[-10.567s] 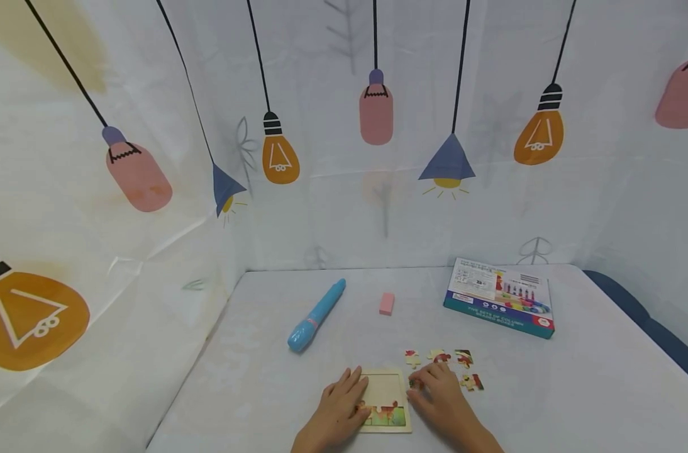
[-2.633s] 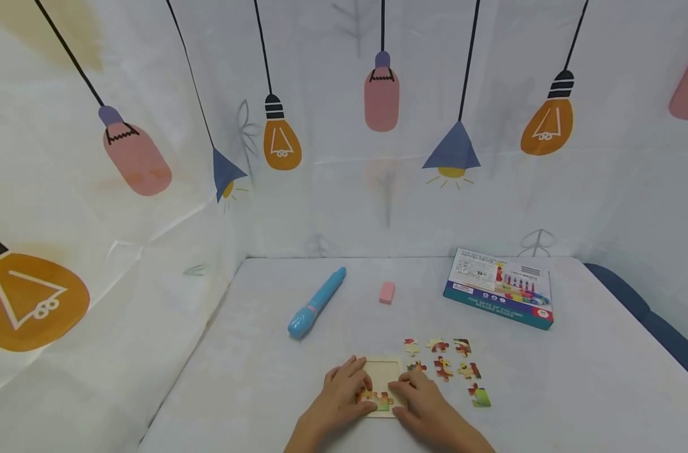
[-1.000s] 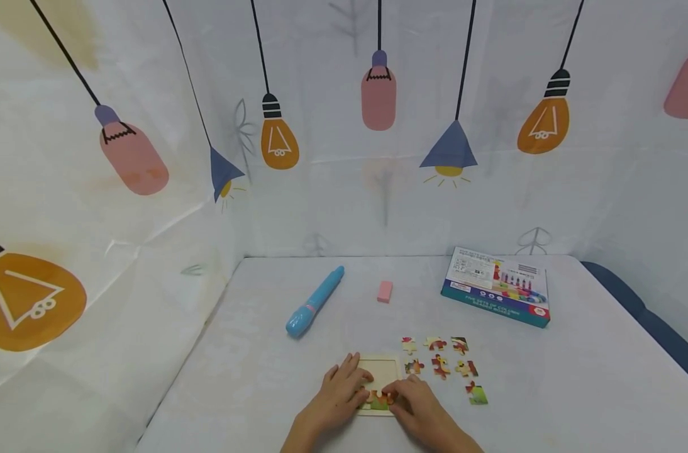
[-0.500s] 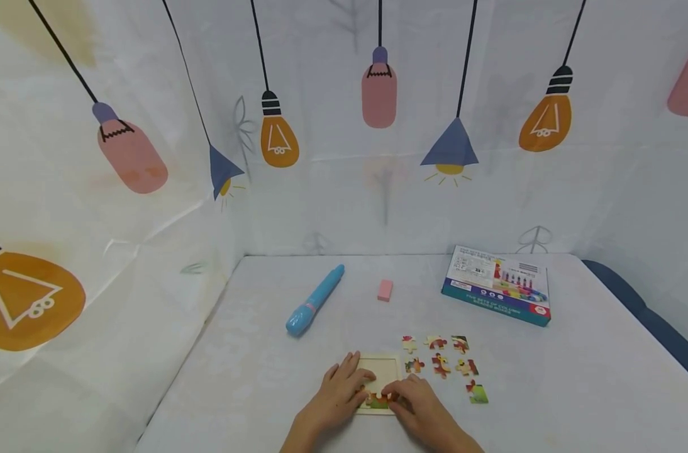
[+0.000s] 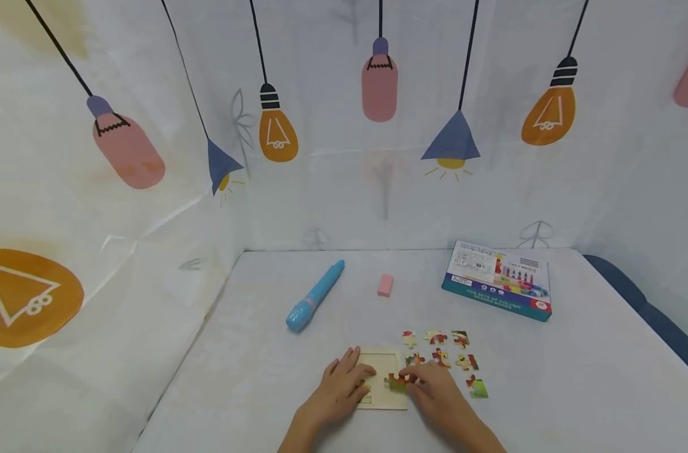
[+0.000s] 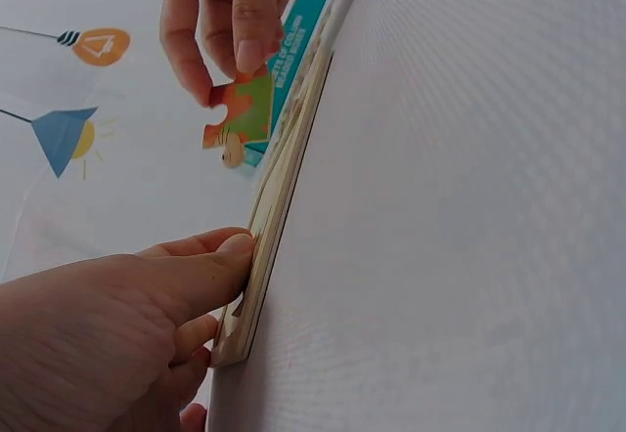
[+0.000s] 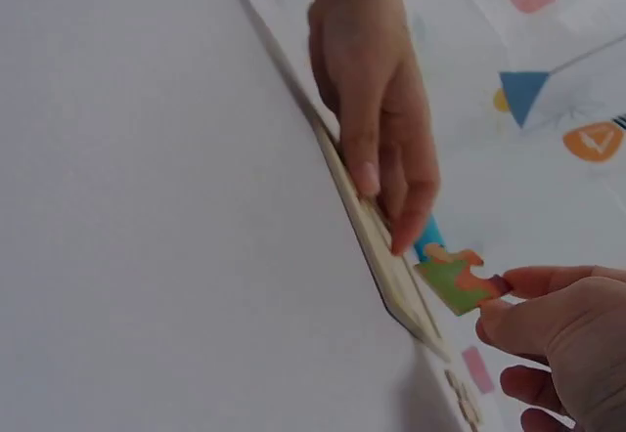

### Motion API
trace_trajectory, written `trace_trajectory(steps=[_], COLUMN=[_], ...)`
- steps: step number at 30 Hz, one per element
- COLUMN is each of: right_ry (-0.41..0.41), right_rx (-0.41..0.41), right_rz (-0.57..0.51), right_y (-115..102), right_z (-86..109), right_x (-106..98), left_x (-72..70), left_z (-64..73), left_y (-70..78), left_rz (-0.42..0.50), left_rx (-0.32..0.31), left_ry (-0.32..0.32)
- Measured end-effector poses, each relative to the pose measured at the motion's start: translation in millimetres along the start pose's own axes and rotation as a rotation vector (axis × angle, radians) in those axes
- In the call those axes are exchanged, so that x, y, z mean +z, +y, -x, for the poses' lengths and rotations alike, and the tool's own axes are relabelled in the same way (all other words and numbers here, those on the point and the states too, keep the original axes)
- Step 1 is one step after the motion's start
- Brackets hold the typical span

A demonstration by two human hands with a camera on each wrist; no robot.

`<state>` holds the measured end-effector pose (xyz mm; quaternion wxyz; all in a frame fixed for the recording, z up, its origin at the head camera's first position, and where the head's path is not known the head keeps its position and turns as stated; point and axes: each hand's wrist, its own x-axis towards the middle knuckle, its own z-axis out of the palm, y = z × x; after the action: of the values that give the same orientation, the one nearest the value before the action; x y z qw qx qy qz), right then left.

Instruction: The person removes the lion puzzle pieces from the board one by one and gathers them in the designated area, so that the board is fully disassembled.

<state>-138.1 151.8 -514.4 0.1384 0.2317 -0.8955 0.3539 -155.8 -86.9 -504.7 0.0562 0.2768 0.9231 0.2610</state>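
My left hand [image 5: 337, 389] lies over the left side of a square wooden puzzle tray [image 5: 385, 405], fingers extended, thumb and fingertips touching it. A puzzle piece [image 5: 366, 399] in the tray's lower left corner is partly hidden by that hand. Between thumb and index finger, my right hand [image 5: 439, 393] pinches a green and orange puzzle piece [image 5: 397, 383] over the tray's right side. Both wrist views show this puzzle piece [image 6: 245, 114] held up off the tray, its green part [image 7: 448, 280] plainly visible from the right wrist.
Several loose puzzle pieces [image 5: 467, 362] lie in rows right of the tray. Farther back are a blue microphone-shaped toy [image 5: 316, 297], a pink block [image 5: 385, 285] and a flat printed box [image 5: 498, 280]. A patterned white sheet [image 5: 332, 207] hangs behind the table.
Half a second ago the pinched piece was low in the tray beside the corner piece; my right hand has lifted it up and to the right. My left hand stays on the tray.
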Motion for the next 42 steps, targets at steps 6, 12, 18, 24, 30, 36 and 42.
trace_trajectory(steps=[6,12,18,24,30,36,42], right_ry=[0.067,-0.018,-0.092,-0.119,-0.155,-0.195,-0.197], right_rx=[0.078,0.283,0.438,0.472,0.512,0.508,0.418], right_rz=[0.06,0.039,0.01,0.007,0.002,0.009,0.04], right_y=[13,21,30,35,39,42,45], right_z=[-1.1,0.3,4.4,6.4,8.2,10.7,11.0], right_x=[-21,-41,-61,-68,-71,-73,-72], left_x=[-0.3,0.7,0.8,0.5,1.3,1.2,0.7], left_z=[-0.1,-0.4,-0.7,-0.2,-1.2,-0.7,-0.1], left_y=[1.1,-0.2,0.4,0.2,-0.3,-0.3,-0.4], left_rz=[0.018,0.01,0.013,0.012,0.01,0.015,0.005], left_rx=[-0.004,-0.002,0.003,0.004,0.014,0.007,0.009], left_ry=[-0.004,0.0,0.003,0.006,0.013,0.01,0.01])
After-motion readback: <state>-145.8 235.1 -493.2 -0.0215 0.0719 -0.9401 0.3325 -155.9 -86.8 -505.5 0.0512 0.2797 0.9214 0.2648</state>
